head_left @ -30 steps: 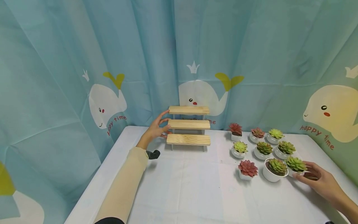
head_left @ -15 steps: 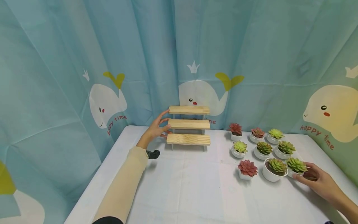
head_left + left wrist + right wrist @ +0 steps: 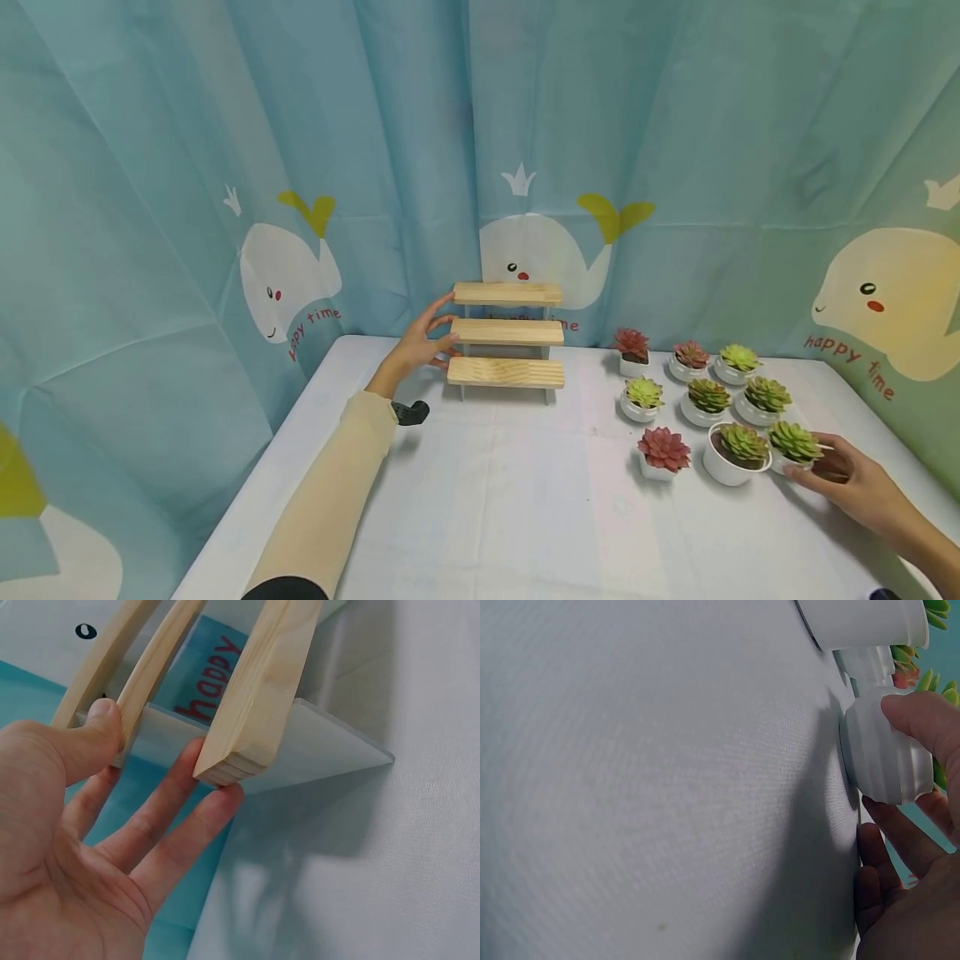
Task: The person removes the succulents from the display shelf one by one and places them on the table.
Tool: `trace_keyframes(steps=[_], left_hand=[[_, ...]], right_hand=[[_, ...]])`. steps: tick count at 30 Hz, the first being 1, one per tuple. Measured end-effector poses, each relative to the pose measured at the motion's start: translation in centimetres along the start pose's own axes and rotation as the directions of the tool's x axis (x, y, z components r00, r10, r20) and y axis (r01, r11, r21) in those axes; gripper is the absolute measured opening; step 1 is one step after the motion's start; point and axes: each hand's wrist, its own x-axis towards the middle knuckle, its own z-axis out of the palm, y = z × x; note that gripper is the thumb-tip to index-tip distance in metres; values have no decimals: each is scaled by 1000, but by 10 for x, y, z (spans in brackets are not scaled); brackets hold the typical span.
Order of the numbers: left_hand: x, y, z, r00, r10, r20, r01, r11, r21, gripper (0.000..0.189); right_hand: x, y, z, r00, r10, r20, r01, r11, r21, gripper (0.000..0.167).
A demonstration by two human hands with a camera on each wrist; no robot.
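Observation:
Three pale wooden boards form a stepped display stand (image 3: 506, 373), which stands before the curtain. At its left end is my left hand (image 3: 411, 348), fingers spread. In the left wrist view the thumb (image 3: 105, 727) lies against the middle board, and two fingertips meet the end of the nearest board (image 3: 251, 712). On the far right, my right hand (image 3: 862, 487) holds a green potted succulent (image 3: 795, 443) by its small pot. The right wrist view shows the thumb on one side of this ribbed white pot (image 3: 885, 754), close over the tablecloth, with a finger on the other side.
Several more potted succulents stand left of and behind the held one, including a larger white pot (image 3: 727, 471) right beside it and a red succulent (image 3: 664, 452). A blue whale-print curtain (image 3: 420, 167) encloses the white-covered table (image 3: 540, 500).
Almost nothing moves. The held succulent shifts very slightly from its earlier place, with the right hand around it; the left hand stays at the stand.

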Motion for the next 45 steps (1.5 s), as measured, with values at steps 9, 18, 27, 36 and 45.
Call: trace_keyframes(steps=[9, 18, 27, 36, 45], left_hand=[[0, -1, -1, 1000, 7, 17, -7, 1000, 13, 79], [-2, 0, 0, 1000, 10, 10, -10, 999, -31, 80], [-5, 5, 1, 1000, -1, -14, 0, 998, -64, 83], [-8, 23, -5, 998, 35, -43, -36, 999, -15, 85], [-14, 33, -20, 999, 39, -27, -35, 992, 125, 86]], right_hand=[[0, 2, 1, 1000, -13, 2, 13, 1000, -2, 83], [-1, -1, -2, 999, -51, 1, 51, 999, -7, 83], [-3, -3, -15, 989, -144, -21, 144, 989, 16, 95], [-3, -9, -35, 958, -268, -99, 271, 962, 21, 94], [2, -38, -59, 945, -301, -131, 298, 953, -49, 98]])
